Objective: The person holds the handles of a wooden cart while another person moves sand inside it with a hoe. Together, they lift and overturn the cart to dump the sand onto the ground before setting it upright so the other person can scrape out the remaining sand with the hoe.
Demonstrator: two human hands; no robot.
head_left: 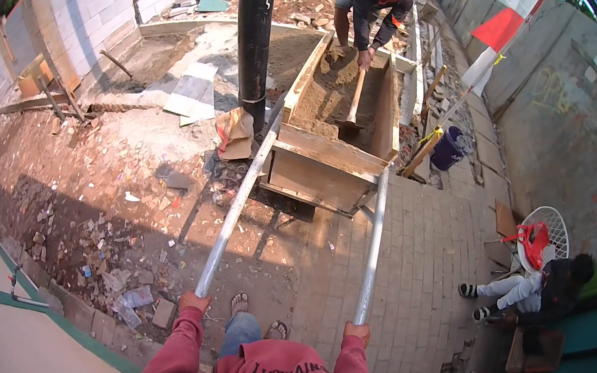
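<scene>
My left hand (195, 302) is wrapped round the end of the left metal pole handle (235, 220) of a wooden cart. My right hand (357, 333) grips the matching right pole handle (372, 251). Both poles run forward along the sides of the cart's wooden box (330, 153). Brown sand (328, 91) lies in the box, heaped toward its far end. At that end a co-worker (376, 5) bends over, holding a hoe (356, 99) whose blade rests in the sand. The cart's wheels are hidden.
A black post (252, 33) stands close to the cart's left. Rubble (98, 234) covers the ground at left; brick paving (418, 266) lies at right. A purple bucket (448, 149) and a flag (501, 31) are beyond it. A seated person (538, 288) is at right.
</scene>
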